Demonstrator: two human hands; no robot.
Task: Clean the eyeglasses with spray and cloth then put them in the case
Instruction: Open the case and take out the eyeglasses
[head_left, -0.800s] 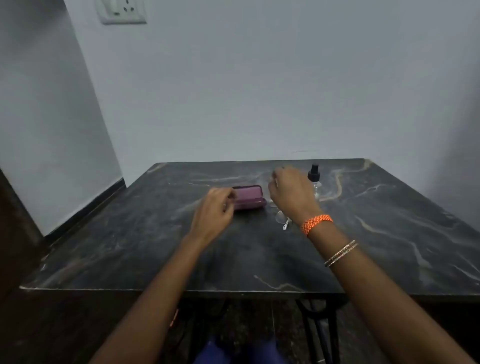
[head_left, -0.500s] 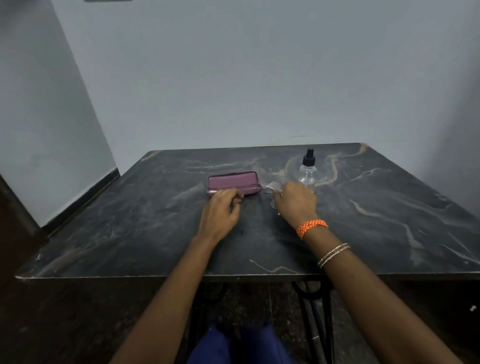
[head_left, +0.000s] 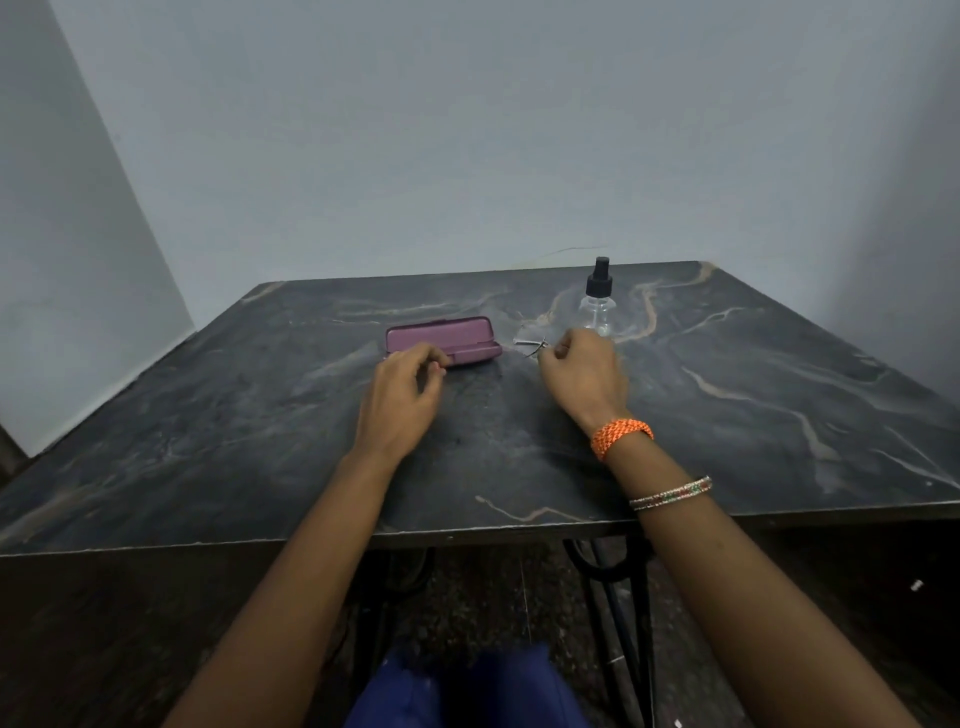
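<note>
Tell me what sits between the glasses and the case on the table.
Nothing visible: bare tabletop separates the eyeglasses from the closed purple case. The left hand rests at the case's front edge.

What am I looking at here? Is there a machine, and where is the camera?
No machine: a person works with bare hands, and the one camera sits on their head, looking forward and down. On the dark marble table lie a purple case, shut as far as I can tell, a clear spray bottle with a black top, and the eyeglasses, thin and hard to make out. The left hand rests by the case. The right hand pinches at the eyeglasses; whether it truly grips them is unclear. No cloth shows.
</note>
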